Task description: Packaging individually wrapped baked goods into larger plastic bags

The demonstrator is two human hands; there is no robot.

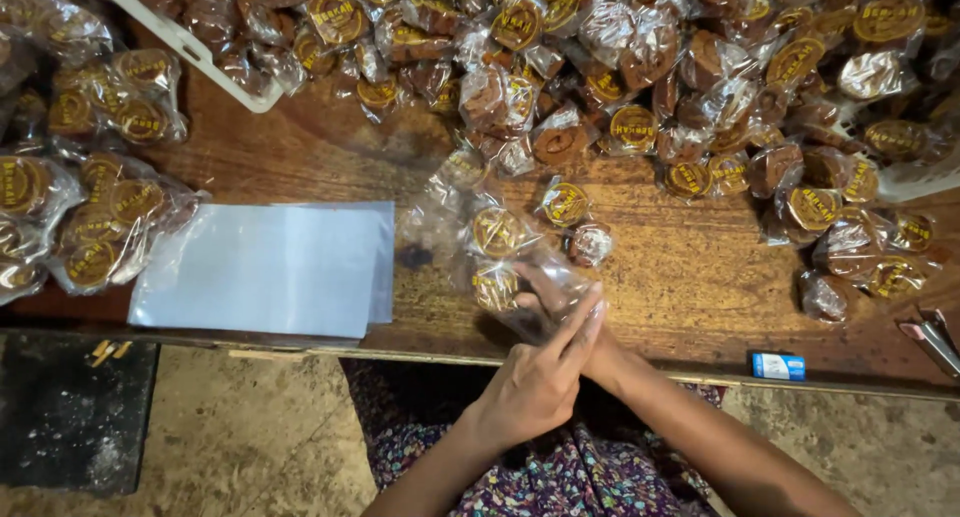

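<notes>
Both my hands, left (535,382) over right (560,302), grip a clear plastic bag of wrapped brown cakes (500,252); stacked clear bags (265,267) lie at nine o'clock on the wooden bench (690,267).

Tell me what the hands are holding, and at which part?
Both hands, left hand over the mostly hidden right hand, hold a clear bag of wrapped sweets at its near end.

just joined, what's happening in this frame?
A person seated at a worn wooden table works with both hands on a clear plastic bag holding a few small wrapped brown sweets with yellow round labels. The left hand lies over the bag's near end; the right hand is mostly hidden behind it. A big heap of the same wrapped sweets covers the table's far side, filled bags lie at the left, and a stack of flat empty bags beside them.
</notes>
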